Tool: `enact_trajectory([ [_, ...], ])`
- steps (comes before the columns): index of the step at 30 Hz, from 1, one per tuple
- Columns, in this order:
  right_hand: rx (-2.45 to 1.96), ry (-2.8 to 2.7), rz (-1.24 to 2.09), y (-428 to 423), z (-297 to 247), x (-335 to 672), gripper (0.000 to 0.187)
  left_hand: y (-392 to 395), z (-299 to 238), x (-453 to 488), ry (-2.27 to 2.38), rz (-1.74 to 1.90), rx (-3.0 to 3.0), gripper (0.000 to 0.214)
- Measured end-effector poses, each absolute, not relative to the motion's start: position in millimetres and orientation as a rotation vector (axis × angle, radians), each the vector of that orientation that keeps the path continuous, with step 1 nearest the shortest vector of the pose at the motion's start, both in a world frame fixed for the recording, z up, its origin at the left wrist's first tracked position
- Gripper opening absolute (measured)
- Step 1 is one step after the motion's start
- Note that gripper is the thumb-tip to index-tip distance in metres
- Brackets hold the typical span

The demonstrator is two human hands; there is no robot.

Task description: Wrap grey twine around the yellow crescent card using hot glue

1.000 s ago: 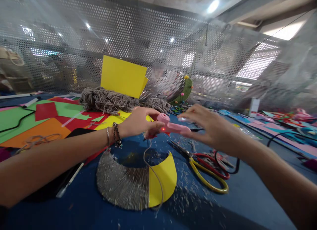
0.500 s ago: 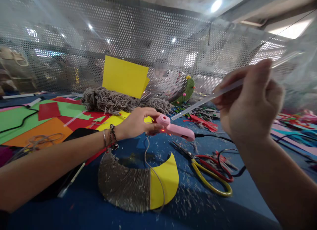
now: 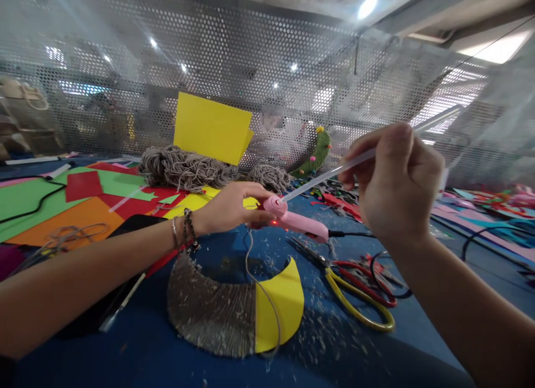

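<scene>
My left hand (image 3: pixel 234 207) is wrapped round a pink glue gun (image 3: pixel 297 221) that lies low over the blue table, a red light glowing on its side. My right hand (image 3: pixel 393 187) pinches a long clear glue stick (image 3: pixel 321 179), whose lower end meets the round back of the gun. In front of the gun lies a crescent-shaped piece (image 3: pixel 234 310), mostly wound with grey yarn, its right tip bare yellow card. A loose yarn strand runs from it up toward my left hand.
Yellow-handled scissors (image 3: pixel 359 307) and red-handled scissors (image 3: pixel 370 276) lie right of the crescent. A heap of grey yarn (image 3: pixel 184 168) and a yellow card (image 3: pixel 211 126) stand behind. Coloured sheets (image 3: pixel 62 207) cover the left. A perforated metal screen (image 3: pixel 251 59) closes the back.
My right hand picked up the clear glue stick, raised it high to the right, then brought it down so its end now meets the back of the gun.
</scene>
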State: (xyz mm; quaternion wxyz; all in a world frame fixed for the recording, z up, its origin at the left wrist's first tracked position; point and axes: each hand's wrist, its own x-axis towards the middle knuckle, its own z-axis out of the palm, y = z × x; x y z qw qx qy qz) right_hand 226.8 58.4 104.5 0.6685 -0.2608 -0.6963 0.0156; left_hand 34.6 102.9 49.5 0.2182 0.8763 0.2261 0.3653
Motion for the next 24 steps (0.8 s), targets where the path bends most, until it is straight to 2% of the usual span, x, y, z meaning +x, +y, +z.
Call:
enact_trajectory([
  [8, -0.673, -1.822, -0.017, 49.3, 109.0, 226.7, 0.035, 104.1, 49.0, 33.5, 0.653, 0.966, 2.488, 0.018],
  [14, -0.818, -1.995, -0.008, 44.0, 116.0, 226.3, 0.019, 100.4, 53.1, 33.6, 0.646, 0.938, 2.521, 0.015],
  [21, -0.862, -2.218, 0.189, 39.2, 119.6, 227.2, 0.009, 96.2, 59.3, 32.5, 0.632, 0.891, 2.542, 0.016],
  [24, -0.890, -2.178, 0.264, 40.8, 116.8, 227.1, 0.012, 97.1, 59.0, 32.3, 0.635, 0.874, 2.541, 0.016],
])
